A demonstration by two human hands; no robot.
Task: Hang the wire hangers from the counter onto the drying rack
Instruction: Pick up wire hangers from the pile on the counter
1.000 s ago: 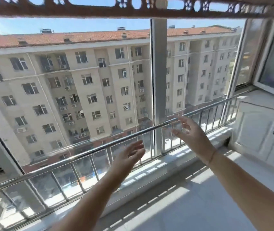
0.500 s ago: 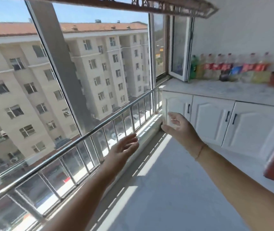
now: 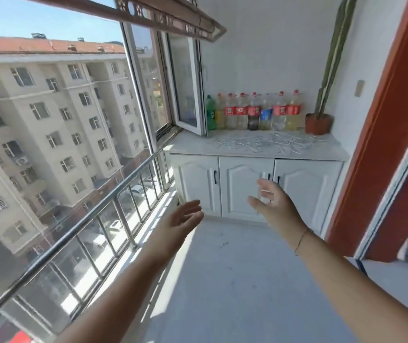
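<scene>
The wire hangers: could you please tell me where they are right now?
Head view, right of centre: the wire hangers lie scattered on the counter, before the row of bottles, left of the plant pot.

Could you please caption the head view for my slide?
Empty left hand and right hand held toward wire hangers on the counter.

Both forearms are bare, no sleeves showing; a thin bracelet [image 3: 301,240] circles the wrist below the right hand [image 3: 276,206].

Open floor [image 3: 235,280] up to the counter [image 3: 193,144]; bottles [image 3: 255,112] and pot [image 3: 319,123] along its back, window sash [image 3: 185,85] at left
</scene>
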